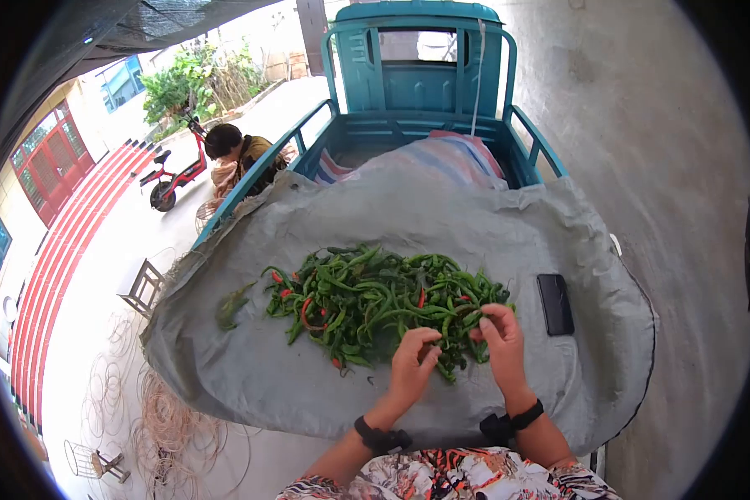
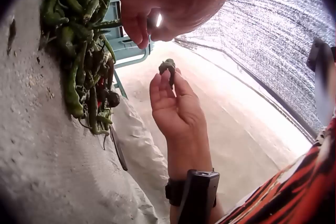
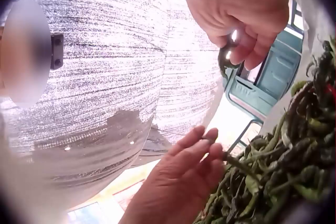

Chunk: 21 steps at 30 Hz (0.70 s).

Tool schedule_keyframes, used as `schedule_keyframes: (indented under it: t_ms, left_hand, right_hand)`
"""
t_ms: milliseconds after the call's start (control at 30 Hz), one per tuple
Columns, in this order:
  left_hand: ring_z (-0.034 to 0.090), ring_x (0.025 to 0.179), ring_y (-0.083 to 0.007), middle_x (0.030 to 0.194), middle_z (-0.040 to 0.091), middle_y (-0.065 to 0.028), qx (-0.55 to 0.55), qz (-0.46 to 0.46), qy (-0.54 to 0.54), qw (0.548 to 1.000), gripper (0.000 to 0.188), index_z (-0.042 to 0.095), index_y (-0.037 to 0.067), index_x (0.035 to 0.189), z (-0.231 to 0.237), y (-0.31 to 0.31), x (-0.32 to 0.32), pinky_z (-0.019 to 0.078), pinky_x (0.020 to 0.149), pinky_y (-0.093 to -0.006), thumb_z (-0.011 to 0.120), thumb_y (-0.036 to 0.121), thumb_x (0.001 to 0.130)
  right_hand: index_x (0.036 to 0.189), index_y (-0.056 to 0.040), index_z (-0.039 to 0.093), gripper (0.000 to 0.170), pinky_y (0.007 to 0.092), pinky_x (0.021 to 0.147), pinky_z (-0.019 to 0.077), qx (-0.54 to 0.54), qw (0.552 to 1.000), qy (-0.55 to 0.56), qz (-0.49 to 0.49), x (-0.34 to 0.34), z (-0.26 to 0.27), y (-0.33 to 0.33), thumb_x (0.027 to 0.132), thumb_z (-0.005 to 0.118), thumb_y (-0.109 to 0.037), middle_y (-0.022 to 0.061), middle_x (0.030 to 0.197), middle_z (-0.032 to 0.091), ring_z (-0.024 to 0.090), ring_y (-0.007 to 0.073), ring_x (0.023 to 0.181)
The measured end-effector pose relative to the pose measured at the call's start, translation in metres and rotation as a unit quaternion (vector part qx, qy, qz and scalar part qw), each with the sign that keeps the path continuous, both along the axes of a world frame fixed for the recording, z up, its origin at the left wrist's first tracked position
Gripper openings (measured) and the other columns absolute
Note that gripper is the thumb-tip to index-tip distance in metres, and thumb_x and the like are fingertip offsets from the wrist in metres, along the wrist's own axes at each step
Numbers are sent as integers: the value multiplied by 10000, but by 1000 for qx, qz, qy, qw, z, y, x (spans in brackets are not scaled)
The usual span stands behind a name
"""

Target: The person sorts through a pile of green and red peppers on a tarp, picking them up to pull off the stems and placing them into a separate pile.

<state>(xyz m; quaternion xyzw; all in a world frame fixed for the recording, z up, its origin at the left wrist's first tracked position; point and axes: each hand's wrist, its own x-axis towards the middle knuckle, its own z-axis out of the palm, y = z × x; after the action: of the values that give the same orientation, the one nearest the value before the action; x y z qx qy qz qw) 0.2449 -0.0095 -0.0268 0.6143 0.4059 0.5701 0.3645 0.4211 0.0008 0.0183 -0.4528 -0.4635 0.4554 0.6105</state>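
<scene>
A heap of green chili peppers (image 1: 367,300), with a few red ones among them, lies on a grey sheet (image 1: 283,387). My right hand (image 1: 504,346) is raised over the heap's right front part. Its thumb and fingers pinch a curled dark green chili pepper (image 2: 167,67), which also shows under the fingertips in the right wrist view. To its left, my left hand (image 1: 412,367) is bent at the heap's front edge, fingertips drawn together. A slim green chili pepper (image 2: 107,23) extends from those fingertips towards the heap, mostly covered by the fingers.
A black phone (image 1: 556,304) lies right of the heap. A small green clump (image 1: 233,307) sits to the left. The sheet covers part of a teal truck bed (image 1: 429,62), with a striped sack (image 1: 458,154) behind. A person (image 1: 242,154) is beyond the bed's left side.
</scene>
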Motion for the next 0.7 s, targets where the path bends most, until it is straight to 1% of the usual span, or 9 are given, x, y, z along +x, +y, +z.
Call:
schedule_keyframes:
  t_ms: [67,133,200,300,400,500,633,667,700]
  left_hand:
    - [651,930,-163,1191,595,-77,-51,-33,-117,991,227,590,22,1180,0,1,-3,537,812,-278,575,-8,955]
    - [646,835,-107,1193,593,-63,-78,-57,-156,983,209,572,22,1197,22,-2,-13,533,759,-253,532,10,993]
    - [624,758,-91,1124,641,-76,-23,-8,-158,987,162,564,27,1169,50,-4,-20,513,672,-227,517,51,1016]
    - [604,724,-84,1131,657,-100,-13,-10,-202,979,121,545,30,1133,61,-5,-31,506,648,-227,512,67,1023]
    - [579,705,-72,1086,685,-95,-73,2,-169,983,90,536,49,1096,61,-5,-38,490,657,-211,505,104,1032]
    - [574,709,-73,1040,700,-74,-126,-37,-128,983,89,537,53,1080,44,5,-33,474,659,-208,516,123,1029]
    - [608,745,-88,1012,671,-53,-133,-105,-95,981,115,537,44,1074,25,11,-10,470,657,-226,528,149,1027]
    - [618,757,-91,992,659,-44,-122,-106,-89,983,122,538,42,1077,26,12,-6,471,661,-227,530,153,1028]
    - [628,768,-94,971,647,-35,-112,-108,-83,984,128,539,41,1081,28,14,-3,472,666,-228,531,157,1028]
  right_hand:
    - [1187,-32,594,204,244,743,516,27,998,-24,-50,4,12,8,986,571,-63,16,972,629,618,93,814]
    - [1233,-48,599,261,245,683,500,88,992,-54,-72,9,11,27,973,601,-77,0,890,624,583,83,743]
    - [1275,-67,598,335,246,611,464,79,939,-313,-116,19,15,43,946,648,-105,-10,780,599,527,74,673]
    - [1261,-91,617,354,257,567,432,-4,963,-255,-87,20,1,48,916,685,-125,-7,688,558,481,74,621]
    - [1206,-80,648,302,250,558,420,-28,961,-255,-101,18,5,29,914,690,-146,1,683,555,487,75,611]
    - [1151,-64,672,248,249,557,419,-18,938,-338,-73,26,8,27,916,685,-141,0,686,574,492,71,605]
    - [1167,-30,650,277,262,601,458,31,949,-290,-123,33,15,43,917,683,-146,15,787,627,543,77,653]
    - [1244,-13,597,345,263,660,482,79,939,-293,-160,31,17,44,932,664,-145,38,903,642,573,89,722]
    - [1262,-8,581,358,264,673,484,83,933,-311,-158,28,18,42,938,655,-142,43,929,640,578,92,737]
